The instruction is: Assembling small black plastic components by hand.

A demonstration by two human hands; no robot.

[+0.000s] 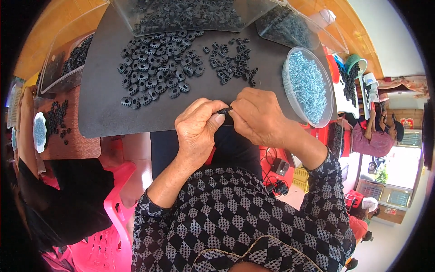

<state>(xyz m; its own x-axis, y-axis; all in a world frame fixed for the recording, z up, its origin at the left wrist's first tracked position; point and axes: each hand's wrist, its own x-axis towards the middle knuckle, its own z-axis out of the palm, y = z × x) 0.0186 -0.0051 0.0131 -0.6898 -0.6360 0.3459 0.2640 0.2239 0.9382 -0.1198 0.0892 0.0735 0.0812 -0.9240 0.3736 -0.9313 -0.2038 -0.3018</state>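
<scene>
My left hand [198,128] pinches a small black plastic part [223,110] between thumb and forefinger, over the near edge of a dark table [108,119]. Against the part's other end, my right hand [258,115] is closed; whatever its fingertips hold is hidden. Just beyond my hands lies a spread pile of black oval plastic pieces with toothed edges [154,68]. To the right of that pile are smaller black plastic pieces [231,61]. A round clear tub [287,86] filled with tiny light-blue pieces [308,88] stands to the right of my right hand.
Clear bins of black parts [186,16] [290,28] stand along the table's far side. At left, another person's arm [26,113] is beside a brown table [84,136] with black pieces. A pink chair [102,245] stands at lower left. More people [374,138] sit at right.
</scene>
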